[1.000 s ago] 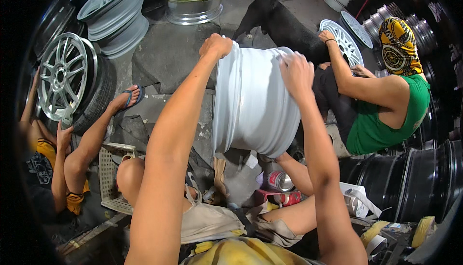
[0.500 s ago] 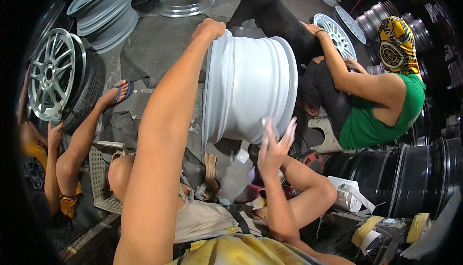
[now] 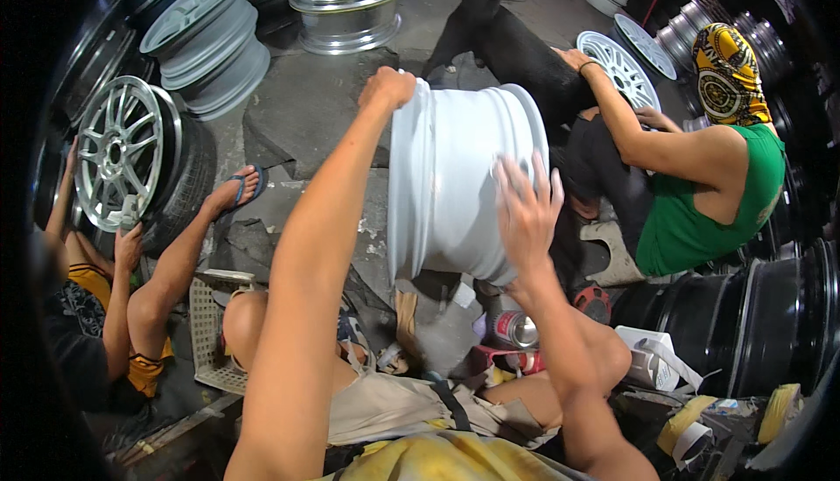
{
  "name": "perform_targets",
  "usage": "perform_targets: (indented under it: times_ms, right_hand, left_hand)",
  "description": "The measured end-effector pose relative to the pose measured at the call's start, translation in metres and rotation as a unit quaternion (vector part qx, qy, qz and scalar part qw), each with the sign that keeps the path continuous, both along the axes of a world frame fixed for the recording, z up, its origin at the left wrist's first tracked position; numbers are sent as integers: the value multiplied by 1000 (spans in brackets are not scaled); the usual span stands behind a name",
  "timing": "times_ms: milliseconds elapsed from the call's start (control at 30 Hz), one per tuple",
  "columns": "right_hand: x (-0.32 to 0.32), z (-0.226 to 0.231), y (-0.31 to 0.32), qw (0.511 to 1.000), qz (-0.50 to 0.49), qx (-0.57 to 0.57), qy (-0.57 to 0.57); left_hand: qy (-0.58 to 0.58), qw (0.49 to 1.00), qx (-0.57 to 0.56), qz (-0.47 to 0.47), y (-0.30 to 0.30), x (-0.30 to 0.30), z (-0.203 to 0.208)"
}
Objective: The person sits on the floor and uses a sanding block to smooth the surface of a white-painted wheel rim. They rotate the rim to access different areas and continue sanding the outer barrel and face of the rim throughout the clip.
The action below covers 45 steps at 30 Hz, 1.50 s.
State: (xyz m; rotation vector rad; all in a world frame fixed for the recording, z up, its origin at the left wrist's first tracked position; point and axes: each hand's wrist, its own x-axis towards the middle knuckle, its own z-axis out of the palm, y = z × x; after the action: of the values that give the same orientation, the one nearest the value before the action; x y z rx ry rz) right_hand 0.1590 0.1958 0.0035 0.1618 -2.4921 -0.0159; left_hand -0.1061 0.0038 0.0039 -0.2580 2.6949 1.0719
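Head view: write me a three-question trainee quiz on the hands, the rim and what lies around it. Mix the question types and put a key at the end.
1. Is the bare right hand open or closed?

2. Which one grips the left-end edge of the large, pale grey metal wheel rim?
A) the right hand
B) the bare left hand
C) neither hand

3. True or false: beyond the rim is a black, short-coated dog, its tail raised and curled.

Key:
1. Open.
2. B.
3. True.
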Motion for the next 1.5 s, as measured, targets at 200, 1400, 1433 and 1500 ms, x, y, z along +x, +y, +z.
perform_targets:
  times_ms: [200, 1400, 1433, 1500]
  right_hand:
    - [-151, 23, 5, 979, -47, -34, -196]
    - [7, -30, -123, 966, 145, -211, 29]
    - [34, -43, -119, 973, 149, -178, 22]
    - [43, -40, -106, 981, 152, -115, 40]
  left_hand:
    - [11, 1000, 8, -25, 8, 25, 15]
    - [64, 987, 146, 11, -26, 54, -27]
    - [79, 986, 149, 10, -19, 58, -27]
    - [104, 984, 145, 11, -10, 72, -29]
